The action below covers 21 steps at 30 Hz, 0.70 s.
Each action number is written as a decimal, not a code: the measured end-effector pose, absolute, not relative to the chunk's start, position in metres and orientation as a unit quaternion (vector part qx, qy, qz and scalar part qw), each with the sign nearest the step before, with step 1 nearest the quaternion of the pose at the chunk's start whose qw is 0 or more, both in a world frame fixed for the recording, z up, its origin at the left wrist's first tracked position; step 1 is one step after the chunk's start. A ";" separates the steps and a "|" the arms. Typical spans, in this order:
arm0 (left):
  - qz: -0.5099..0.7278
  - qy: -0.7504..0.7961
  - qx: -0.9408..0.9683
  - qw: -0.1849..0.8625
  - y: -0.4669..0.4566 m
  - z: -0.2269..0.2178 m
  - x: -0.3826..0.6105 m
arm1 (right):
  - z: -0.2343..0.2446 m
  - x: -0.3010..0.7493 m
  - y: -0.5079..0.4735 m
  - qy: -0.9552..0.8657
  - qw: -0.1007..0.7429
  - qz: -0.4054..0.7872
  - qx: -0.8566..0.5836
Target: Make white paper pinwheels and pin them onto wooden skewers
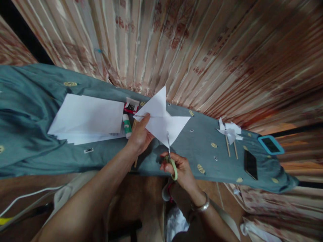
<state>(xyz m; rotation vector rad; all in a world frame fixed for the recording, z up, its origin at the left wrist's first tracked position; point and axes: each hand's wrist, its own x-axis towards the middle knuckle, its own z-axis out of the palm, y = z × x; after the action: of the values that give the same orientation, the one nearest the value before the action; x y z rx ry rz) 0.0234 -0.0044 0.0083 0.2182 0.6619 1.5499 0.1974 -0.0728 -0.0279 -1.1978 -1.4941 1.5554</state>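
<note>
A white sheet of paper (164,124) with slits cut in from its corners is pinched in my left hand (140,136), the thumb lying on top near its left corner. My right hand (178,164) grips a pair of scissors (173,168) with pale green handles. The scissor blades point up and meet the paper at its lower corner. A green and white glue stick (127,126) lies just left of my left hand. Behind it sits a small red box (131,107) with dark small items inside, its flap up.
A stack of white paper (88,114) lies on the green cloth (30,141) at left. White paper pinwheels on sticks (230,131), a black phone (250,164) and a blue-framed device (271,145) lie at right. A patterned curtain (161,43) hangs behind.
</note>
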 end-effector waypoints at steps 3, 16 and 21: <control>0.670 0.290 0.094 0.677 -0.006 0.008 0.023 | -0.026 0.197 -0.072 -0.585 0.328 0.590 -0.449; 0.675 0.293 0.079 0.672 -0.008 0.012 0.023 | -0.023 0.192 -0.072 -0.554 0.344 0.604 -0.457; 0.685 0.286 0.104 0.662 -0.007 0.009 0.023 | -0.023 0.189 -0.073 -0.534 0.349 0.606 -0.475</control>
<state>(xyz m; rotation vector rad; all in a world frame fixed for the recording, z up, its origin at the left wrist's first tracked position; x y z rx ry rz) 0.0226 -0.0073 0.0088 0.2342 0.6465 1.5475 0.1885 -0.0727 -0.0228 -1.2319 -1.3837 1.5694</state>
